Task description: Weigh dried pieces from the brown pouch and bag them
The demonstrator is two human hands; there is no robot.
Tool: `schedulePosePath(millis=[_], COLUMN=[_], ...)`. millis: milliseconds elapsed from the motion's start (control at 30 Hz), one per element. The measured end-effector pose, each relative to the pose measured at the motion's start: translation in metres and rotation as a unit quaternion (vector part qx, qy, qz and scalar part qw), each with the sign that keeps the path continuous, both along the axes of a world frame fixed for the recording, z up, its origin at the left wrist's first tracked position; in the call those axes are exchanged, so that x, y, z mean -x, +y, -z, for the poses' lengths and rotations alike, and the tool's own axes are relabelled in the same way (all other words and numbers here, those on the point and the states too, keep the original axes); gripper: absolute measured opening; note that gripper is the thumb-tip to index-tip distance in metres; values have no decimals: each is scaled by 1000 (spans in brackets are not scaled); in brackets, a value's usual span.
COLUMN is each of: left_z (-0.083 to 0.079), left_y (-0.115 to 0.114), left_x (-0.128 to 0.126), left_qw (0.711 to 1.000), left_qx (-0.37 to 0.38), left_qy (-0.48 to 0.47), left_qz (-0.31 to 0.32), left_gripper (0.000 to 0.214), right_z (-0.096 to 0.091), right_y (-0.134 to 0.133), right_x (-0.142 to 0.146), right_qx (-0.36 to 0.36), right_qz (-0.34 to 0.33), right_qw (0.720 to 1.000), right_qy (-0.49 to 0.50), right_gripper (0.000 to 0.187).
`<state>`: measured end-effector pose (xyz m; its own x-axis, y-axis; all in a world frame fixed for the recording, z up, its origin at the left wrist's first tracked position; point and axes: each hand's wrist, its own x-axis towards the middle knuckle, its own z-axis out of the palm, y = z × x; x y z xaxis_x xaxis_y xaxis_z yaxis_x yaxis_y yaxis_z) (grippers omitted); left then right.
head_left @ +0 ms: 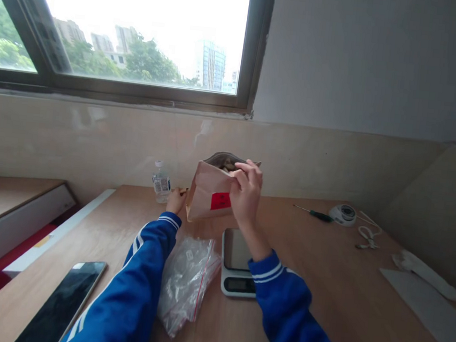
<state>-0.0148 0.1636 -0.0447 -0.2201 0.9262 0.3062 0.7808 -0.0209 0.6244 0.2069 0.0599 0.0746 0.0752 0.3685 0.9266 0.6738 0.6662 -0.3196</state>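
A brown paper pouch (209, 192) with a red label stands open above the far end of a small digital kitchen scale (237, 262). My right hand (245, 191) grips the pouch's open top edge, fingers curled over the rim. Light-coloured contents show inside the mouth. My left hand (177, 200) holds the pouch's lower left side near its base. Both arms wear blue sleeves with white stripes. A clear zip bag (186, 280) with a red seal lies flat on the wooden table (321, 287) between my forearms.
A phone (62, 303) lies near the table's left front edge. A small plastic bottle (161, 183) stands by the wall. A screwdriver (314, 214), a round white device (343, 214), a white cable (367, 236) and grey sheets (427, 304) are at right.
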Motion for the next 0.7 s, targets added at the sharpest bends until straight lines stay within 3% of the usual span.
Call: schedulePosePath(millis=[167,267,400,500,700], left_z=[-66,-113,-156,-161,-137], left_y=[-37,-75,-120,-131,-120], left_x=[25,26,3,-13,-29], left_qw=[990,959,946,957,953], left_qx=[-110,-181,-160,-153,-112], left_qy=[-88,-196,-164,-50,176], left_qz=[-16,94,230,240,221], left_gripper=[37,40,36,32,23], right_z=[43,58,55,51,61], right_y=[3,-9,-26,-36,-65], right_x=[36,44,47,46,37], right_qx=[90,116,128,135,109], right_qz=[-53,-62,-65,-81,-108], right_qw=[990,986,986,986,988], right_qy=[-93,-98,-83,-55,22], right_gripper=[26,26,18,15,36])
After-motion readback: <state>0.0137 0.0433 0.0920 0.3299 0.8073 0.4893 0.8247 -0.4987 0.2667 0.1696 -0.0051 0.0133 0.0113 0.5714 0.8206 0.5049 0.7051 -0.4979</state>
